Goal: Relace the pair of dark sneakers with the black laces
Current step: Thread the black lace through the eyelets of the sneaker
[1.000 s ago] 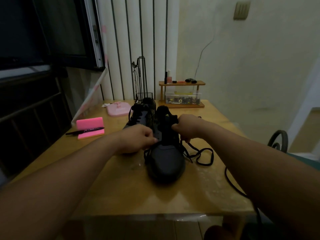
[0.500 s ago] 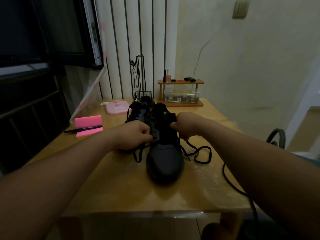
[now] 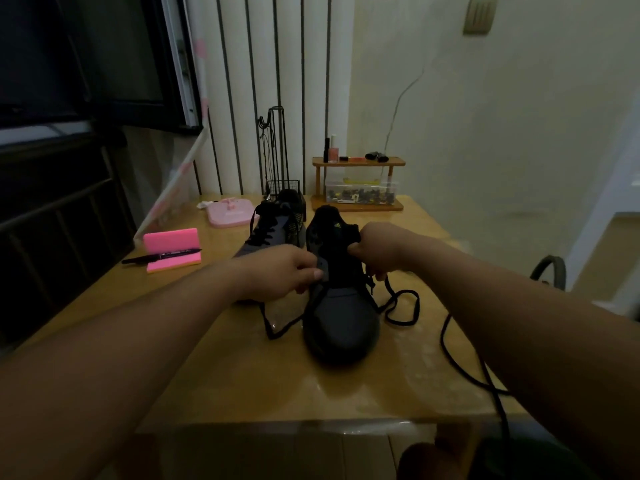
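Sneaker (image 3: 341, 313) between left grip (image 3: 277, 271), right grip (image 3: 377, 251)

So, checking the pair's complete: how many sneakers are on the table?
2. The near sneaker lies between the left hand and right hand; the far sneaker stands behind the left hand.

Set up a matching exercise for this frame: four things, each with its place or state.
Things: 1 near shoe; 2 far shoe; 3 pen; 4 lace.
Places: A across the pink block; B between left hand and right hand; C already laced; D trailing over the table's front edge.
Pairs: 1-B, 2-C, 3-A, 4-D.
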Demonstrator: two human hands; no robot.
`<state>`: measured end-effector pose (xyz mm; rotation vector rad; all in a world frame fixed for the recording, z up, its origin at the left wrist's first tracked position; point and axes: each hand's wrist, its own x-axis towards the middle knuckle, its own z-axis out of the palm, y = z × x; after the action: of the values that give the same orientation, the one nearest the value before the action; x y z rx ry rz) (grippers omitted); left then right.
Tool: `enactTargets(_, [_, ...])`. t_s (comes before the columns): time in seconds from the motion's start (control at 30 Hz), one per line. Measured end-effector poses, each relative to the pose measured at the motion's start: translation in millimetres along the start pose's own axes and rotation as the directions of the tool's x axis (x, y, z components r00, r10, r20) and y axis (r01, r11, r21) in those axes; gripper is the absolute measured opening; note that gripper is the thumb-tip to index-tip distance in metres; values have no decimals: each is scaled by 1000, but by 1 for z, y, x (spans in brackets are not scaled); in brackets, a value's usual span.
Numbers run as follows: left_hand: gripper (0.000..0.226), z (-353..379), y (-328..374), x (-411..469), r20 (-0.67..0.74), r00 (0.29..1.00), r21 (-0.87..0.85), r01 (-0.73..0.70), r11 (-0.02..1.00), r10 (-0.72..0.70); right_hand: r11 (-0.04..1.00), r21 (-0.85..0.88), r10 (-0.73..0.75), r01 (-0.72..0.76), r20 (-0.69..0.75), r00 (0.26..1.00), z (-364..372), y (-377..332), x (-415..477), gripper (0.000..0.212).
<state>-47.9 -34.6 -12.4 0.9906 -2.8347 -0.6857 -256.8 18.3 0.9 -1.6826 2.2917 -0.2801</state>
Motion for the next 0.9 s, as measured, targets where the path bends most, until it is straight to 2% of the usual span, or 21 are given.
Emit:
enactTargets(0.07, [29, -4, -10, -4, -173, 983, -90, 39, 995, -54, 1000, -7, -11, 11, -15, 1000, 0, 3, -1, 34])
enactTargets(0.13, [30, -7, -27, -7, -442, 884, -87, 124, 988, -150, 1000, -4, -3, 3, -21, 1000, 0, 6, 0, 34])
enactTargets(0.17, [28, -6, -34, -9, -536, 826, -52, 172, 984, -173, 1000, 15, 7, -7, -11, 1000, 0, 8, 0, 34])
enactTargets(0.2, [25, -3, -38, -11, -574, 800, -10, 209, 978, -176, 999, 40, 20, -20, -3, 1000, 0, 10, 1, 32])
enactTargets(0.3, [17, 10, -30, -11, -536, 839, 93, 170, 981, -94, 997, 68, 39, -38, -6, 999, 0, 11, 1, 31])
enactTargets(0.37, [34, 16, -19, -5, -483, 876, 161, 95, 982, -5, 998, 55, 35, -35, -4, 999, 1, 8, 2, 31])
enactTargets(0.47, [32, 17, -4, 4, -283, 959, 255, 70, 964, 5, 999, 40, 35, -35, -4, 999, 2, 4, 2, 31])
enactTargets(0.5, [30, 18, -2, 7, -214, 977, 212, 64, 975, -18, 998, 41, 39, -39, -4, 999, 2, 3, 2, 30])
enactTargets(0.57, [26, 19, -1, 7, -134, 991, -4, 26, 1000, -26, 998, 51, 36, -35, -7, 999, 3, 5, 2, 29])
enactTargets(0.63, [24, 16, -1, 2, -218, 976, -154, -14, 988, -20, 998, 55, 22, -22, -4, 1000, 3, 7, 2, 30])
enactTargets(0.67, [24, 13, -2, -1, -321, 945, -225, -9, 974, -65, 998, 57, 20, -20, -2, 1000, 2, 8, 2, 30])
enactTargets(0.7, [22, 10, -7, -2, -447, 881, -314, 5, 950, -152, 998, 61, 20, -20, 1, 1000, 1, 9, 2, 30])
enactTargets(0.73, [21, 6, -11, -3, -555, 784, -440, 6, 898, -277, 998, 66, 22, -22, 2, 1000, 1, 9, 2, 30])
enactTargets(0.77, [20, 2, -15, -5, -596, 685, -597, -30, 802, -418, 997, 72, 23, -23, 3, 1000, 1, 10, 2, 30])
enactTargets(0.8, [19, -3, -18, -7, -575, 617, -731, -94, 675, -537, 997, 78, 26, -26, 4, 1000, 1, 10, 3, 29])
enactTargets(0.83, [18, -6, -23, -7, -540, 590, -799, -135, 586, -600, 996, 85, 24, -25, 6, 1000, 1, 10, 2, 30])
enactTargets(0.87, [17, -7, -27, -9, -526, 606, -801, -117, 587, -597, 996, 93, 17, -18, 9, 1000, 2, 10, 2, 32])
enactTargets(0.9, [18, -6, -28, -10, -526, 653, -748, -51, 662, -545, 995, 99, 4, -5, 12, 1000, 3, 10, 1, 37])
